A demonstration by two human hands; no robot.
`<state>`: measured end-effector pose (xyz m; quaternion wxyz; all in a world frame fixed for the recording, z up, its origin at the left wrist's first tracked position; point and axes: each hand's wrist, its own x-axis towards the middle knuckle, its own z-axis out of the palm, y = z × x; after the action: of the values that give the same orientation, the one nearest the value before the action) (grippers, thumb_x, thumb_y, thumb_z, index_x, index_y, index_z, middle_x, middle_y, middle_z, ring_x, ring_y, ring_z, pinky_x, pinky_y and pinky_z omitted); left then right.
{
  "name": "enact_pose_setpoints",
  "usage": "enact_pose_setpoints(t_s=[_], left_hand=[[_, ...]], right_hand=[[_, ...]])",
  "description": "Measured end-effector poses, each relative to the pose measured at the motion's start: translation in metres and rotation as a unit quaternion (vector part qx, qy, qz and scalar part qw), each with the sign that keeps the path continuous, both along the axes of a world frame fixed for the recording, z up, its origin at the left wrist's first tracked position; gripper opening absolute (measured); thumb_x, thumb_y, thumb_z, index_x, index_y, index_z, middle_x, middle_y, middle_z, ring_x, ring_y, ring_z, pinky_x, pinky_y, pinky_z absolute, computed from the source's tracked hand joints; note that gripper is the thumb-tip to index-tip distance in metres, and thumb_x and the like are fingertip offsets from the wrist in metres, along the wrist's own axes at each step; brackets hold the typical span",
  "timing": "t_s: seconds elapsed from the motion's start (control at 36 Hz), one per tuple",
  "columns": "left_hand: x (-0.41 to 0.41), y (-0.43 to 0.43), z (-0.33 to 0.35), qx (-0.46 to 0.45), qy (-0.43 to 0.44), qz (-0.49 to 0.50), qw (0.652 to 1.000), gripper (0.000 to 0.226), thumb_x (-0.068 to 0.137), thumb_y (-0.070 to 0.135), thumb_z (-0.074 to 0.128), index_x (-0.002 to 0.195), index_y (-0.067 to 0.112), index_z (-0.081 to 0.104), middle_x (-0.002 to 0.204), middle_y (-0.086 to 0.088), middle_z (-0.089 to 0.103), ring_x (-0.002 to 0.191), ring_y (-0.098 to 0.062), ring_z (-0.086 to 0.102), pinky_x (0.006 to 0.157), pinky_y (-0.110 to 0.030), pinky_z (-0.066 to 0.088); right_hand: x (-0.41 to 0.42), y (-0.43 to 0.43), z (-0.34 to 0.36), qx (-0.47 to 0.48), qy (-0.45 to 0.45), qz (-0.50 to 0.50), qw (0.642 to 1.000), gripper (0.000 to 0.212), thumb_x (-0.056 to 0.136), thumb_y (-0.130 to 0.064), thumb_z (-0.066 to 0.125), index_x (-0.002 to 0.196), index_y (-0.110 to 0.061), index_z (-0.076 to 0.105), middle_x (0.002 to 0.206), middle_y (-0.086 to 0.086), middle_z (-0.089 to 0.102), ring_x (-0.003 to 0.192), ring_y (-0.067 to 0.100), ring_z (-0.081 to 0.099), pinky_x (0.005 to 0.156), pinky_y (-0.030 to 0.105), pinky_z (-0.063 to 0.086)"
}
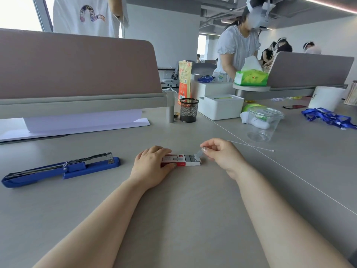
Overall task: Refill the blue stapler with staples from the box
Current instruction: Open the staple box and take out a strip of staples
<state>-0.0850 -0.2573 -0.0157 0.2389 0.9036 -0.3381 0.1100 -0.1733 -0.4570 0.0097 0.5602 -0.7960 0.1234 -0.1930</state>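
The blue stapler (61,168) lies on the grey desk at the left, its top swung open and the metal staple channel showing. A small red and white staple box (181,160) sits at the desk's middle, slid open at its right end. My left hand (152,165) presses down on the box's left half. My right hand (220,153) pinches a silver strip of staples (200,151) that tilts up out of the box's open end.
A stack of white paper (83,122) lies behind the stapler under a desk divider. A black mesh cup (189,110), a white box (220,106), a clear plastic tub (263,123) and blue lanyards (328,117) stand at the back right. Other people work beyond.
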Motion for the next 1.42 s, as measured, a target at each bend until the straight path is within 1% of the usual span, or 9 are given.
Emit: enact_pose_setpoints(t_s=[0.08, 0.22, 0.69, 0.97, 1.06, 1.14, 1.22, 1.36, 1.42], left_hand=[[0.0, 0.001, 0.0, -0.01, 0.01, 0.002, 1.0, 0.046, 0.083, 0.048, 0.057, 0.125, 0.029, 0.052, 0.129, 0.0, 0.053, 0.119, -0.025, 0.048, 0.099, -0.038, 0.035], [0.0, 0.001, 0.0, -0.037, 0.033, -0.009, 0.999, 0.04, 0.081, 0.043, 0.063, 0.117, 0.026, 0.059, 0.119, -0.001, 0.056, 0.112, -0.025, 0.051, 0.093, -0.034, 0.042], [0.001, -0.001, 0.0, -0.044, 0.044, -0.002, 0.998, 0.039, 0.077, 0.045, 0.067, 0.112, 0.027, 0.062, 0.115, 0.001, 0.057, 0.106, -0.023, 0.054, 0.088, -0.034, 0.046], [0.0, -0.001, -0.001, -0.042, 0.038, -0.001, 0.998, 0.038, 0.077, 0.046, 0.066, 0.111, 0.028, 0.061, 0.114, 0.001, 0.058, 0.106, -0.024, 0.054, 0.087, -0.034, 0.045], [-0.005, 0.001, 0.001, -0.037, 0.031, 0.006, 0.999, 0.05, 0.078, 0.047, 0.064, 0.122, 0.025, 0.054, 0.124, -0.001, 0.054, 0.114, -0.026, 0.052, 0.093, -0.036, 0.044], [-0.017, 0.003, 0.006, -0.027, -0.013, 0.021, 0.999, 0.065, 0.079, 0.048, 0.062, 0.135, 0.024, 0.04, 0.137, -0.003, 0.045, 0.124, -0.027, 0.044, 0.103, -0.038, 0.037], [-0.028, 0.013, 0.011, -0.013, -0.035, 0.021, 0.999, 0.064, 0.081, 0.047, 0.058, 0.137, 0.027, 0.035, 0.143, 0.001, 0.039, 0.13, -0.023, 0.038, 0.107, -0.037, 0.029], [-0.03, 0.071, 0.014, -0.031, -0.077, 0.063, 0.995, 0.059, 0.084, 0.047, 0.056, 0.136, 0.027, 0.037, 0.141, 0.003, 0.041, 0.126, -0.023, 0.04, 0.107, -0.038, 0.028], [-0.025, 0.105, 0.014, -0.033, -0.097, 0.101, 0.99, 0.056, 0.084, 0.046, 0.057, 0.134, 0.026, 0.041, 0.138, 0.004, 0.044, 0.123, -0.023, 0.043, 0.105, -0.037, 0.029]], right_hand=[[-0.003, -0.004, 0.001, 0.034, 0.038, 0.015, 0.999, 0.019, 0.087, -0.005, 0.059, 0.078, -0.02, 0.063, 0.077, -0.002, 0.059, 0.081, 0.014, 0.057, 0.091, 0.035, 0.049], [-0.003, -0.002, 0.004, 0.067, 0.04, 0.021, 0.997, 0.015, 0.088, -0.003, 0.055, 0.082, -0.014, 0.062, 0.082, 0.002, 0.064, 0.08, 0.014, 0.066, 0.077, 0.024, 0.053], [0.011, 0.022, -0.004, 0.062, 0.02, 0.068, 0.996, 0.017, 0.087, -0.002, 0.058, 0.078, -0.016, 0.063, 0.081, 0.005, 0.058, 0.08, 0.012, 0.06, 0.072, 0.016, 0.057], [0.009, 0.027, -0.005, 0.132, 0.02, 0.078, 0.988, 0.013, 0.087, 0.002, 0.056, 0.085, -0.008, 0.063, 0.084, 0.005, 0.06, 0.081, 0.012, 0.06, 0.076, 0.022, 0.056], [0.008, 0.028, -0.003, 0.149, 0.003, 0.048, 0.988, 0.013, 0.087, 0.002, 0.055, 0.085, -0.008, 0.062, 0.081, 0.003, 0.058, 0.077, 0.01, 0.059, 0.084, 0.029, 0.053], [0.004, 0.031, 0.001, 0.118, -0.024, -0.005, 0.993, 0.012, 0.086, -0.002, 0.058, 0.087, -0.011, 0.066, 0.08, -0.001, 0.061, 0.077, 0.01, 0.06, 0.078, 0.023, 0.051], [0.002, 0.044, 0.004, 0.079, -0.051, -0.043, 0.995, 0.018, 0.085, -0.007, 0.061, 0.079, -0.023, 0.066, 0.079, -0.004, 0.063, 0.078, 0.01, 0.058, 0.075, 0.023, 0.046], [0.013, 0.085, 0.003, 0.009, -0.084, -0.007, 0.996, 0.013, 0.085, -0.009, 0.06, 0.086, -0.02, 0.067, 0.075, -0.007, 0.062, 0.071, 0.004, 0.056, 0.062, 0.007, 0.044], [0.02, 0.107, 0.002, -0.034, -0.089, 0.008, 0.995, 0.012, 0.086, -0.009, 0.059, 0.089, -0.017, 0.067, 0.077, -0.007, 0.063, 0.071, 0.003, 0.056, 0.063, 0.008, 0.045]])
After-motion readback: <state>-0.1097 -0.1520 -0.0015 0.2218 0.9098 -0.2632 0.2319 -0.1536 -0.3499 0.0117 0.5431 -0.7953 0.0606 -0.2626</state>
